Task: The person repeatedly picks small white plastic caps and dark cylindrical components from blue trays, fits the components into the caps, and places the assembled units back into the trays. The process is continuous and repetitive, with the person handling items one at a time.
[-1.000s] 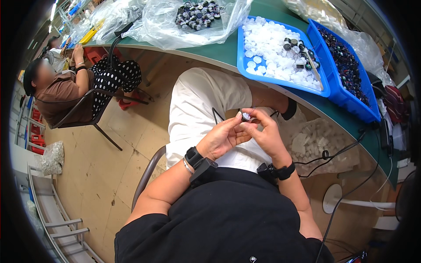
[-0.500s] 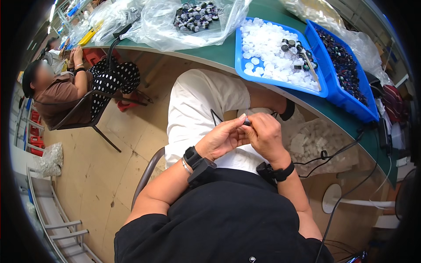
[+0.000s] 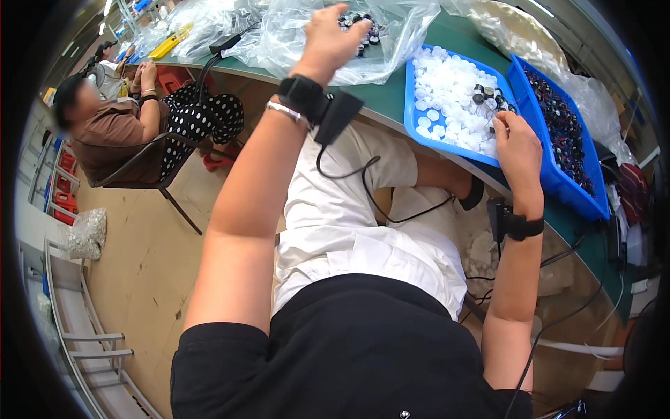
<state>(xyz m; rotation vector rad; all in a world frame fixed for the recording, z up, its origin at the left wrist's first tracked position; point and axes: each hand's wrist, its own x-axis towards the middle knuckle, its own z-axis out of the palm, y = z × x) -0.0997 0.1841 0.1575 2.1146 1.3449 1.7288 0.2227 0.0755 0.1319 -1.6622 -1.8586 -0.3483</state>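
My left hand (image 3: pixel 331 43) is stretched forward over a spread clear plastic bag (image 3: pixel 413 28), thumb and fingers apart with nothing seen between them. Close by its fingertips lies a pile of small black-and-clear round parts (image 3: pixel 363 47), partly hidden by the hand. At the right, my right hand (image 3: pixel 519 143) reaches over the near rim of a shallow blue tray (image 3: pixel 450 148), fingers pinched together. What they hold, if anything, is too small to name. The tray carries many translucent white caps (image 3: pixel 450 98) and several black round parts (image 3: pixel 483 93) near those fingers.
A deeper blue bin (image 3: pixel 592 204) of dark small parts (image 3: pixel 558 119) stands right of the tray on the green table (image 3: pixel 380 98). Cables hang below my wrists. A seated person (image 3: pixel 115 129) is at the left. A yellow tool (image 3: pixel 169 43) lies on the far table.
My hands were together above my lap, fingering a small dark part. They have separated: the left went forward to the bag, the right to the blue tray. The small part is no longer seen.
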